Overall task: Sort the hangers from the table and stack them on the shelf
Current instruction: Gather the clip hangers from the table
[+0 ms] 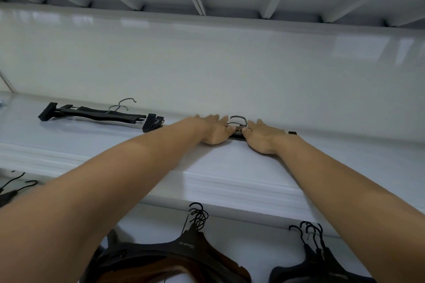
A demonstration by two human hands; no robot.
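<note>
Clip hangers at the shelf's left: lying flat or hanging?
Lying flat: the clip hangers rest stacked on the shelf, hooks toward the back wall.

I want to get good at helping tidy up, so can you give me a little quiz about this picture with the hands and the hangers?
1. True or false: the left hand and the right hand both rest on the clip hangers lying between them on the shelf.
2. The other clip hanger stack lies: A) to the left of the hands, B) to the right of the hands, C) under the shelf.
3. Fill in: the coat hangers below the shelf have hooks coloured ____.

Key: 1 true; 2 A; 3 black.
</note>
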